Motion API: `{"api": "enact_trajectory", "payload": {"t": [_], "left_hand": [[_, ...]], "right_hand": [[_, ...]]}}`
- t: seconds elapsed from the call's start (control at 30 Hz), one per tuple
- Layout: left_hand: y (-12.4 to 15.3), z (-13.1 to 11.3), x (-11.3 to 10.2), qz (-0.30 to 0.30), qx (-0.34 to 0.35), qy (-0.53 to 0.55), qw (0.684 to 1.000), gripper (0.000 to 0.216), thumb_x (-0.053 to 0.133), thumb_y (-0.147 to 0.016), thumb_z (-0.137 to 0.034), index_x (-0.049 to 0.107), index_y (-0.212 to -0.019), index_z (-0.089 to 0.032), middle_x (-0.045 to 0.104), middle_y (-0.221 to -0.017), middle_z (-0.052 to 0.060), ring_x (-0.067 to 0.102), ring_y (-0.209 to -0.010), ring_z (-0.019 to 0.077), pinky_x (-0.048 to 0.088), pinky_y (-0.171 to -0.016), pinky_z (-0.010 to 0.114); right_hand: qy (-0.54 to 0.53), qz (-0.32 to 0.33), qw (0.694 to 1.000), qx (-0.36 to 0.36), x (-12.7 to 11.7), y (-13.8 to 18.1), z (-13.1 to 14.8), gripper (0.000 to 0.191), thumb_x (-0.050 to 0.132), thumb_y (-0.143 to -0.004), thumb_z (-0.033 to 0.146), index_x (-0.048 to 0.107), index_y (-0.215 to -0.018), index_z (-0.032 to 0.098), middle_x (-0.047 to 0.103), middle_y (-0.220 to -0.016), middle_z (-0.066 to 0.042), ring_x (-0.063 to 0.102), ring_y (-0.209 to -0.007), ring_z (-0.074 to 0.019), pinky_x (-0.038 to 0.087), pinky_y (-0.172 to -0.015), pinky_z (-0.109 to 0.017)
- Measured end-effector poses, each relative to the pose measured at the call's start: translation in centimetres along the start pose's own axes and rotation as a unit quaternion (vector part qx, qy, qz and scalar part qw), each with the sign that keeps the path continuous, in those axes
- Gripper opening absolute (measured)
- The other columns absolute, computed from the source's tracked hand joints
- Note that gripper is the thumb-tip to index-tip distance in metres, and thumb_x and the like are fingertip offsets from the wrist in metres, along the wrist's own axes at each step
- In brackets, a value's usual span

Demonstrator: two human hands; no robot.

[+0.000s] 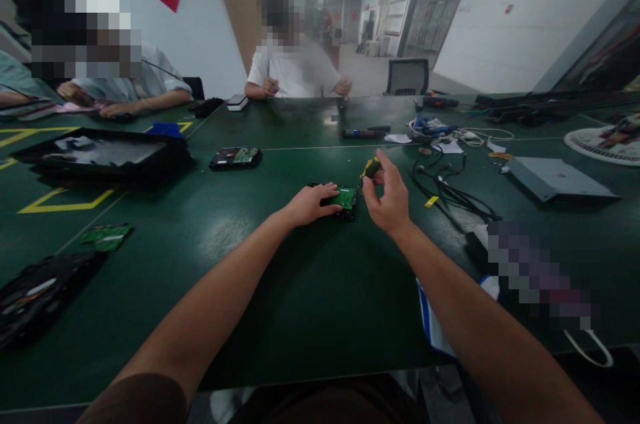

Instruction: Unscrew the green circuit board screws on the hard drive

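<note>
A small black device with a green circuit board (345,198) on top lies on the green table in front of me. My left hand (314,204) grips it from the left, its fingers and thumb over the near and far sides, covering part of it. My right hand (386,194) is closed around a screwdriver with a yellow and black handle (371,168). The screwdriver is just right of the device, its handle tilted. Its tip is too small to make out, so I cannot tell whether it touches the board.
A black tray (100,154) stands at the left, near a similar opened device (235,157). A loose green board (107,236) lies nearer. Black cables (450,191) and a grey metal box (560,179) are at the right. Two people sit across the table.
</note>
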State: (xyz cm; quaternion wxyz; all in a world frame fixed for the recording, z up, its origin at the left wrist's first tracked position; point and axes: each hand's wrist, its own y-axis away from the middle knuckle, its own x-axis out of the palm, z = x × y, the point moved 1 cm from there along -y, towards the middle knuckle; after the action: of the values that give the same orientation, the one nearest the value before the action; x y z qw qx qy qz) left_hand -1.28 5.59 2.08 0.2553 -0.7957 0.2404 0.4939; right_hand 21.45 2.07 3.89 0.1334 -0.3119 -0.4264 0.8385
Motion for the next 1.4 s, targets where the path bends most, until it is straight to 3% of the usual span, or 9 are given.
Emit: {"api": "enact_trajectory", "payload": {"t": [0.23,0.4,0.6,0.77,0.93,1.13,1.4], "left_hand": [[-0.06,0.28,0.28,-0.003,-0.002,-0.009,1.000,0.058,0.062,-0.097,-0.052,0.059,-0.145,-0.020,0.051,-0.157,0.010,0.046,-0.149,0.0254,0.034,-0.125,0.042],[-0.06,0.37,0.29,-0.003,0.002,-0.007,1.000,0.059,0.062,-0.096,-0.053,0.059,-0.145,-0.019,0.050,-0.158,0.010,0.047,-0.148,0.0261,0.035,-0.124,0.042],[-0.10,0.28,0.20,0.002,-0.001,-0.010,1.000,0.059,0.061,-0.096,-0.054,0.060,-0.144,-0.020,0.052,-0.157,0.010,0.045,-0.149,0.0258,0.034,-0.124,0.041],[-0.19,0.35,0.30,0.003,-0.004,-0.008,1.000,0.058,0.062,-0.096,-0.053,0.059,-0.145,-0.022,0.050,-0.158,0.009,0.046,-0.149,0.0264,0.035,-0.124,0.042],[-0.18,0.32,0.31,0.001,-0.002,-0.007,1.000,0.059,0.063,-0.096,-0.053,0.060,-0.144,-0.019,0.050,-0.158,0.011,0.046,-0.149,0.0270,0.035,-0.124,0.042],[-0.10,0.26,0.20,0.001,-0.002,-0.008,1.000,0.058,0.062,-0.096,-0.052,0.059,-0.144,-0.020,0.051,-0.157,0.010,0.047,-0.148,0.0259,0.035,-0.124,0.042],[-0.20,0.46,0.28,0.003,-0.003,-0.003,1.000,0.060,0.062,-0.096,-0.054,0.058,-0.146,-0.022,0.050,-0.158,0.010,0.047,-0.148,0.0269,0.036,-0.123,0.043]], "right_hand": [[0.002,-0.009,1.000,-0.001,-0.06,-0.08,0.07,0.060,0.062,-0.096,0.035,0.041,-0.152,0.029,0.062,-0.124,-0.010,0.067,-0.087,-0.0219,0.065,-0.078,-0.045],[-0.002,0.002,1.000,-0.006,-0.09,-0.08,0.10,0.059,0.053,-0.100,0.033,0.036,-0.156,0.031,0.061,-0.132,-0.012,0.068,-0.096,-0.0246,0.065,-0.086,-0.049],[-0.003,-0.009,1.000,0.009,-0.10,-0.09,0.19,0.060,0.061,-0.096,0.036,0.041,-0.152,0.030,0.059,-0.130,-0.012,0.067,-0.091,-0.0229,0.066,-0.078,-0.045],[-0.007,-0.001,1.000,-0.006,-0.13,-0.14,0.37,0.060,0.054,-0.099,0.029,0.037,-0.156,0.031,0.060,-0.131,-0.012,0.068,-0.093,-0.0228,0.065,-0.084,-0.048],[-0.004,-0.017,1.000,0.002,-0.07,-0.10,0.20,0.060,0.062,-0.096,0.034,0.042,-0.151,0.029,0.060,-0.127,-0.012,0.067,-0.086,-0.0219,0.066,-0.076,-0.045],[-0.005,-0.010,1.000,-0.007,-0.05,-0.11,0.31,0.057,0.055,-0.099,0.030,0.040,-0.153,0.029,0.061,-0.132,-0.013,0.070,-0.090,-0.0231,0.066,-0.084,-0.050],[-0.018,-0.012,1.000,0.011,0.12,0.00,0.16,0.058,0.061,-0.096,0.033,0.042,-0.151,0.028,0.064,-0.130,-0.012,0.072,-0.088,-0.0229,0.066,-0.083,-0.047]]}}
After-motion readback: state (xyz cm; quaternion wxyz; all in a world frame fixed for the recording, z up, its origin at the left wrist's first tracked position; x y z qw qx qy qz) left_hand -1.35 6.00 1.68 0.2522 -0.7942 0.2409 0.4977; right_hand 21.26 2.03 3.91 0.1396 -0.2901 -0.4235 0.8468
